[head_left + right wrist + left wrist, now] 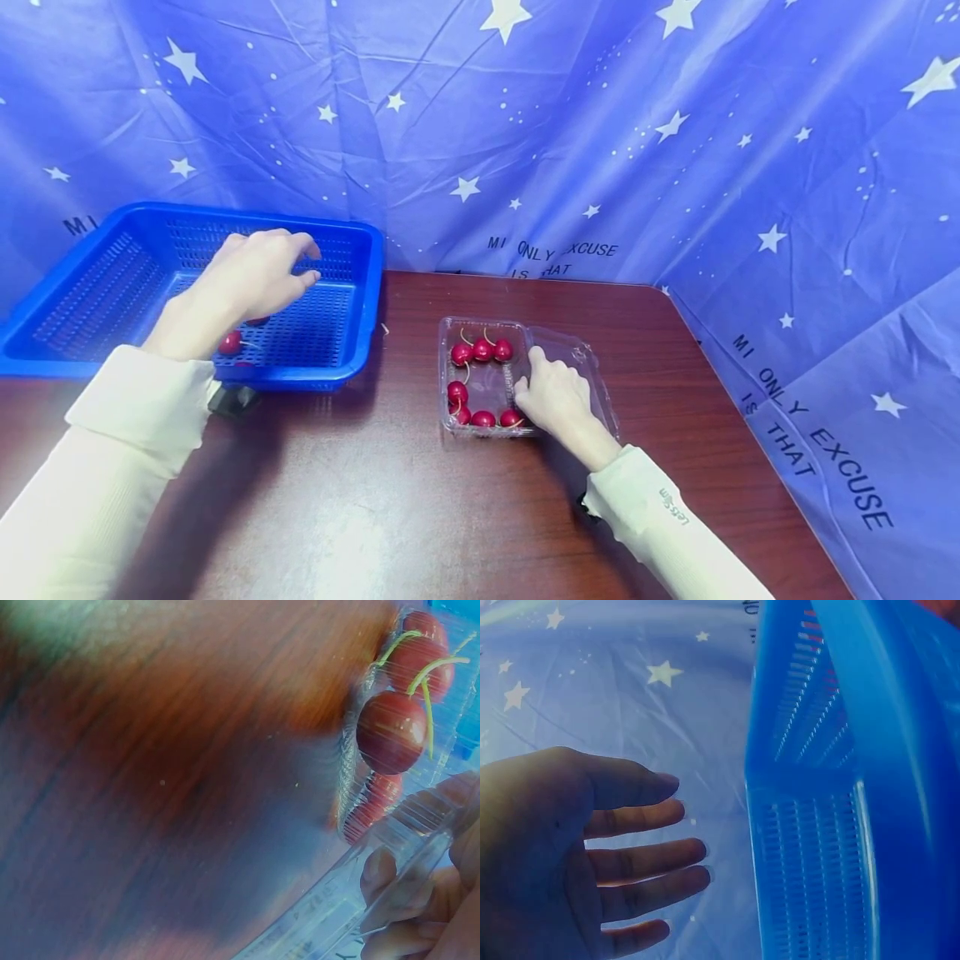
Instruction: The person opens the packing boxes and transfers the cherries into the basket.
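My left hand (258, 262) hovers over the blue basket (367, 325), its fingers apart and loosely bent around nothing. The left wrist view shows the same spread fingers (652, 859) beside the basket wall. A few red cherries (229, 342) lie in the basket, partly hidden by my forearm. To the right, a clear plastic box (487, 323) stands on the table with several stemmed cherries (483, 349) along its sides. My right hand (558, 396) grips the box's edge where the lid (577, 354) joins; its fingertips (380, 870) show through the plastic.
The brown wooden table (420, 517) carries both containers, the box's lid lying folded out to the right. A blue curtain (420, 125) with white stars hangs right behind the table and along its right side.
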The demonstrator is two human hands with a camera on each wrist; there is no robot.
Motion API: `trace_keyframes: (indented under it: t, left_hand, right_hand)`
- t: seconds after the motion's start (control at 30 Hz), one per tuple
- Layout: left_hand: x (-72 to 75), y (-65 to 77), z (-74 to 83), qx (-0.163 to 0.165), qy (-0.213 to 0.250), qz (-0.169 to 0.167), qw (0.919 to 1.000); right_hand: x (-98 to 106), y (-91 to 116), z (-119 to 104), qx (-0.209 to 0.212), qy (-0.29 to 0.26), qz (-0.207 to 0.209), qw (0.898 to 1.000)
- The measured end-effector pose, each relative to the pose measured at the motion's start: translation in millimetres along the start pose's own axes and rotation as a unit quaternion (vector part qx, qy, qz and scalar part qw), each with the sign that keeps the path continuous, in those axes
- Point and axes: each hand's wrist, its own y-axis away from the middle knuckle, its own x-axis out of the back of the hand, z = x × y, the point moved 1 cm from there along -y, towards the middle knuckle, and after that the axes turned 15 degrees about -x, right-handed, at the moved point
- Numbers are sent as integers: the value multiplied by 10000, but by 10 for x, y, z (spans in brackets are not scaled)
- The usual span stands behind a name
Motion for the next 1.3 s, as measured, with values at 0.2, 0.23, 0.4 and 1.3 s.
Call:
trace_keyframes:
  t: [0.2, 0.23, 0.4, 1.3]
  left_hand:
    - [-49, -71, 164, -123, -28, 113, 9999]
    - [-58, -93, 198, -160, -50, 128, 9998]
    - [-100, -199, 367, -356, -193, 180, 9990]
    - [-788, -624, 1082, -1226, -343, 382, 9911]
  right_hand:
    - [-2, 0, -6, 10, -16, -45, 10000]
    - [-2, 0, -6, 10, -15, -52, 10000]
    - [2, 1, -8, 12, -2, -66, 10000]
    - [13, 2, -4, -35, 52, -101, 9999]
